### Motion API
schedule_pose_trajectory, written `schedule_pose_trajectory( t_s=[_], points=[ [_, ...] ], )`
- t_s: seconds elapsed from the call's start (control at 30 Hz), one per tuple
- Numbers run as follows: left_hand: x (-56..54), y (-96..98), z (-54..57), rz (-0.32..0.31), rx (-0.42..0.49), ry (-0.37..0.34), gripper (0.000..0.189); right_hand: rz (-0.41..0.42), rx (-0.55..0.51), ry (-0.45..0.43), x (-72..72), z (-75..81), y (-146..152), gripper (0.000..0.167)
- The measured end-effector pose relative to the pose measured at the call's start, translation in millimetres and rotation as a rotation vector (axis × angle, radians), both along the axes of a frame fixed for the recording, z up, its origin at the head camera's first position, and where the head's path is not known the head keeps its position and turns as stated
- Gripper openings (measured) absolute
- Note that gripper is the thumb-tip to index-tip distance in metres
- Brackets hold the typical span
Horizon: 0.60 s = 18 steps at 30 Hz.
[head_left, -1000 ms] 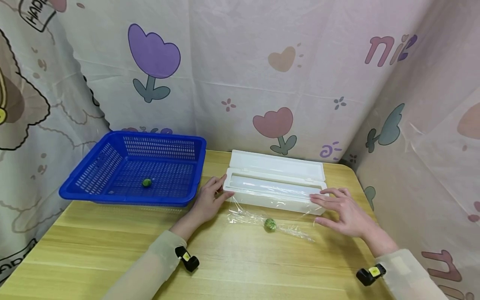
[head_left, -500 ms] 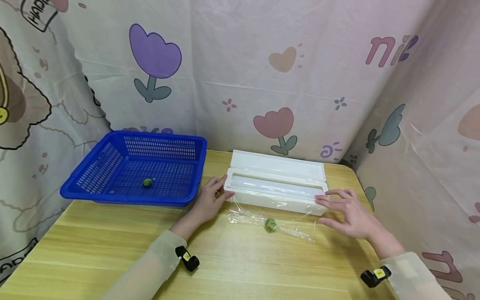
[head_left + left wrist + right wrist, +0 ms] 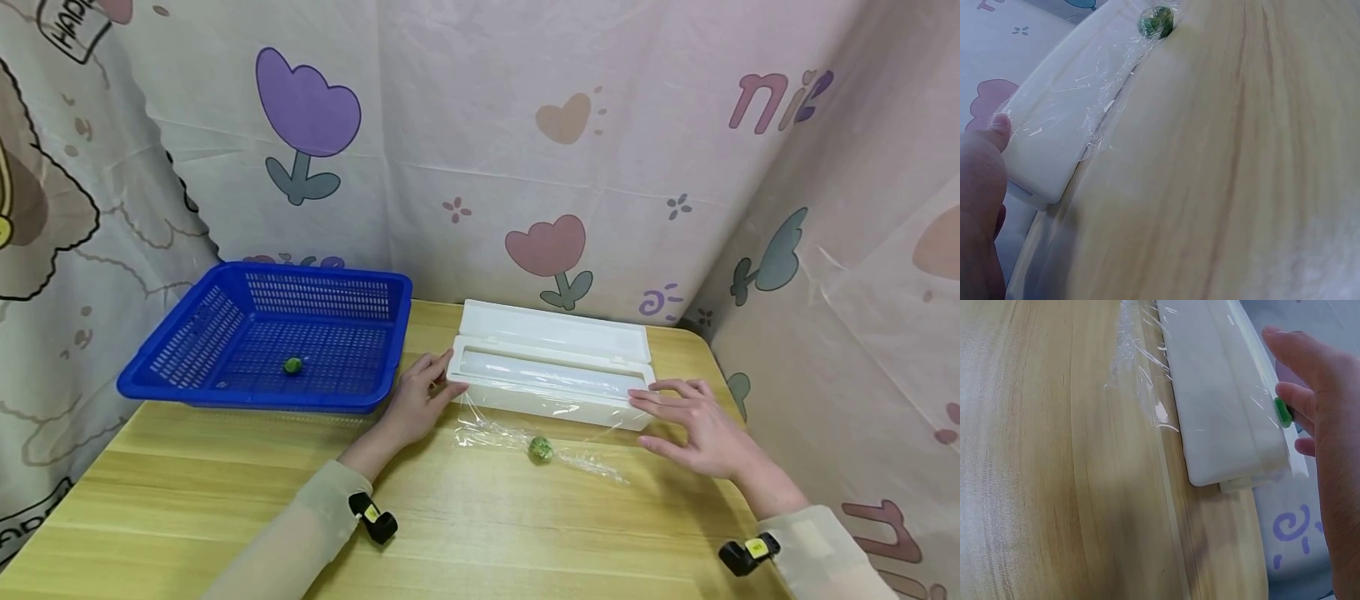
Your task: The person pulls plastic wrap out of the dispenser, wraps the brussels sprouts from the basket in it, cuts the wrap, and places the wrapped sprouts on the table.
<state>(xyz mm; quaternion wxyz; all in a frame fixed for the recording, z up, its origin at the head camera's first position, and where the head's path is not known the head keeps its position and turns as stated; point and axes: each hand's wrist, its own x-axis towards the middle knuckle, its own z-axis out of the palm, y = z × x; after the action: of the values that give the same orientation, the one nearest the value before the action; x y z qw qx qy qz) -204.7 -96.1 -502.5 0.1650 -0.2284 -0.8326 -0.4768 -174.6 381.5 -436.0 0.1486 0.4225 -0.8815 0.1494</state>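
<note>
A white cling film dispenser (image 3: 551,400) lies on the table with its lid flipped back, the film roll (image 3: 547,371) showing inside. My left hand (image 3: 418,400) holds its left end, thumb on the front and fingers behind. At the right end my right hand (image 3: 693,425) touches the top edge with nearly straight fingers, thumb held away. A small green slider (image 3: 1283,412) shows under those fingers in the right wrist view. Clear cling film (image 3: 487,429) hangs from the front onto the table, wrapped round a small green ball-shaped vegetable (image 3: 540,450), like a Brussels sprout.
A blue plastic basket (image 3: 262,396) stands at the left on the wooden table (image 3: 480,533), with one small green ball-shaped vegetable (image 3: 292,366) in it. A printed curtain (image 3: 450,167) hangs close behind the table and along both sides.
My right hand has slid a little to the right along the dispenser's edge, mostly in the first half second. The left hand, dispenser and wrapped vegetable stay put.
</note>
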Motion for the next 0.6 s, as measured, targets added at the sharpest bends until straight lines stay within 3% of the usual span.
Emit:
schedule_pose_trajectory(
  t_s=[0.33,0.6],
  points=[
    [-1.3,0.6,-0.2,-0.009,-0.003,0.045,0.059,-0.003,0.002,0.004,-0.1,0.6,-0.6,0.059],
    [-1.0,0.7,-0.2,0.007,-0.031,0.019,0.057,-0.006,-0.006,0.013,-0.2,2.5,1.6,0.055]
  ],
)
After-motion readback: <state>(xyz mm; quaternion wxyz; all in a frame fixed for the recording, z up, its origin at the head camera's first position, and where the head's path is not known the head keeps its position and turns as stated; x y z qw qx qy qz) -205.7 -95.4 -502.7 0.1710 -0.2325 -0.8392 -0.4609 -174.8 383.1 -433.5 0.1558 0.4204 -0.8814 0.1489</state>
